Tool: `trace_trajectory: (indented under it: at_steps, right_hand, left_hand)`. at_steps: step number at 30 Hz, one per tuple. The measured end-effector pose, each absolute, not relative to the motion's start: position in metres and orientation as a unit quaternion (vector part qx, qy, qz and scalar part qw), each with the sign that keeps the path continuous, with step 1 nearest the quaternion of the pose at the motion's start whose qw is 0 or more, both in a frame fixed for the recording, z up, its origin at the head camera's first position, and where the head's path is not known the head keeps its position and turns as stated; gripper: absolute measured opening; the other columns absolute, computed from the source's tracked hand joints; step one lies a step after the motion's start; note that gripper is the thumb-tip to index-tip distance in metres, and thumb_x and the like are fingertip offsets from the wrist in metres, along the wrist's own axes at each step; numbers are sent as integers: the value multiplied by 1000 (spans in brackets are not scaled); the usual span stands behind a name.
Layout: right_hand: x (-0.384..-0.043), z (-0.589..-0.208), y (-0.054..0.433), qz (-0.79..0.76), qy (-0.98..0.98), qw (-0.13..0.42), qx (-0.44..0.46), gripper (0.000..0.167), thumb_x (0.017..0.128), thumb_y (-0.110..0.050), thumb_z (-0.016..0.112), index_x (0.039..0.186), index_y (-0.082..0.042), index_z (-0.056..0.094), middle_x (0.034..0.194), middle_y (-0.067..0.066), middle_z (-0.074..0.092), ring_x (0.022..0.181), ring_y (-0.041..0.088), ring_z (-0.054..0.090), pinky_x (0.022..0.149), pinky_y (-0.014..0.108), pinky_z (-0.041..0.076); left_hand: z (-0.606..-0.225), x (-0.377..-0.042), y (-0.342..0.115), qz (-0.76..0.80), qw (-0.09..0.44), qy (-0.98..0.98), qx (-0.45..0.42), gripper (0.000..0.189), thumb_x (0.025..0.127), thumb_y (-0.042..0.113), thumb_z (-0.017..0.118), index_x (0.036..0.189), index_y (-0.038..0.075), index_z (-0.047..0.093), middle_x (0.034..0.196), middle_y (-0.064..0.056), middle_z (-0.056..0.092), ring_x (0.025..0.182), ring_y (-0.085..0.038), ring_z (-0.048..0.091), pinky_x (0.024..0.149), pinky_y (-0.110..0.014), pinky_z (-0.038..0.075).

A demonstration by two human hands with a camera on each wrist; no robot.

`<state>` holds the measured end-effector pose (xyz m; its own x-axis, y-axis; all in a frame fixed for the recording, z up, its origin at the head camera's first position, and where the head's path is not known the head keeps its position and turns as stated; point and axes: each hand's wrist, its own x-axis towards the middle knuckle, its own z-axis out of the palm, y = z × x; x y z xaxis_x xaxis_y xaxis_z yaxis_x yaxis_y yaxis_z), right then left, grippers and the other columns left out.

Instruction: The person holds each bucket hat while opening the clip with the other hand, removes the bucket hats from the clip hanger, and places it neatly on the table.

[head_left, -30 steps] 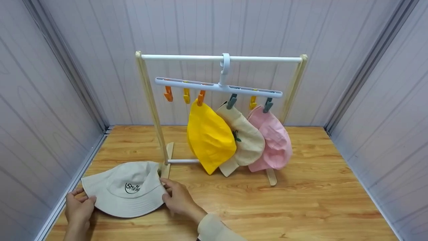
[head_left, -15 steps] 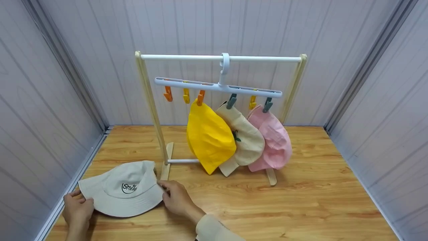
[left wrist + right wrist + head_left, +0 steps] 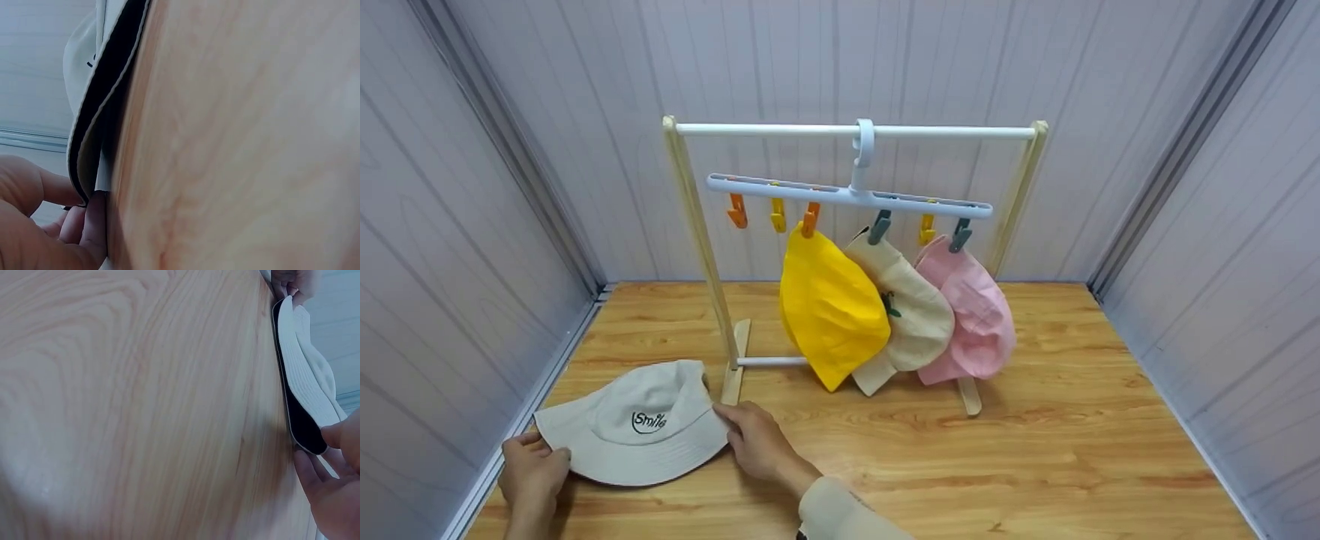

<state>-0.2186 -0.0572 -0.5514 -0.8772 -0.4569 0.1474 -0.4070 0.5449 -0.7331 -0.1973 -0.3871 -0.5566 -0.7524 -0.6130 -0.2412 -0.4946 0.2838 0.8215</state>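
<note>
Currently, the light grey bucket hat [image 3: 622,431] lettered "Smile" is at the near left of our bench [image 3: 1035,465], just beside the left foot [image 3: 733,388] of the drying rack [image 3: 705,259]. Our left hand [image 3: 534,472] pinches one brim corner between thumb and fingers; our right hand [image 3: 765,444] pinches the other, thumb on top and fingers beneath. Both sets of fingers are narrow, closed on cloth. Whether the whole hat rests on the wood or is partly lifted, we cannot tell.

Between those grips, the wrist views show the brim layers standing apart — so if either pinch caught only one layer, or slackened, we think the fold would spread and the crown sag. Our right hand is also near the rack's foot; a careless sideways sweep might nudge the rack and set the clip hanger [image 3: 861,196] swinging. It tilts down to the right, with the yellow hat [image 3: 834,307], beige hat [image 3: 922,311] and pink hat [image 3: 979,326] clipped beneath — a hard knock could, in our judgement, work one of them loose from its clip.
</note>
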Motion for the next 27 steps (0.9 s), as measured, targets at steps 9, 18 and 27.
trace_trajectory:
  at_steps: [9,18,27]
  right_hand:
    - [-223,-554,-53,-430,877,-3,-214,41,104,0,64,143,-11,67,116,2,69,106,8,62,96,25,54]
    - [-226,-557,-52,-441,873,-15,-210,35,103,1,65,136,-9,71,115,5,71,104,11,67,92,24,55]
    - [-229,-556,-51,-442,872,-15,-210,35,102,2,65,135,-8,72,117,7,72,107,13,67,94,25,55]
  left_hand:
    - [-558,-196,-386,-487,46,-807,332,70,96,9,62,154,-10,27,141,-35,48,127,-49,49,94,-47,43]
    - [-557,-196,-386,-476,36,-818,320,69,97,13,61,153,-11,28,143,-37,48,129,-51,48,109,-58,35]
    - [-559,-197,-389,-458,31,-832,310,71,97,15,64,153,-12,30,142,-38,52,127,-50,50,107,-57,36]
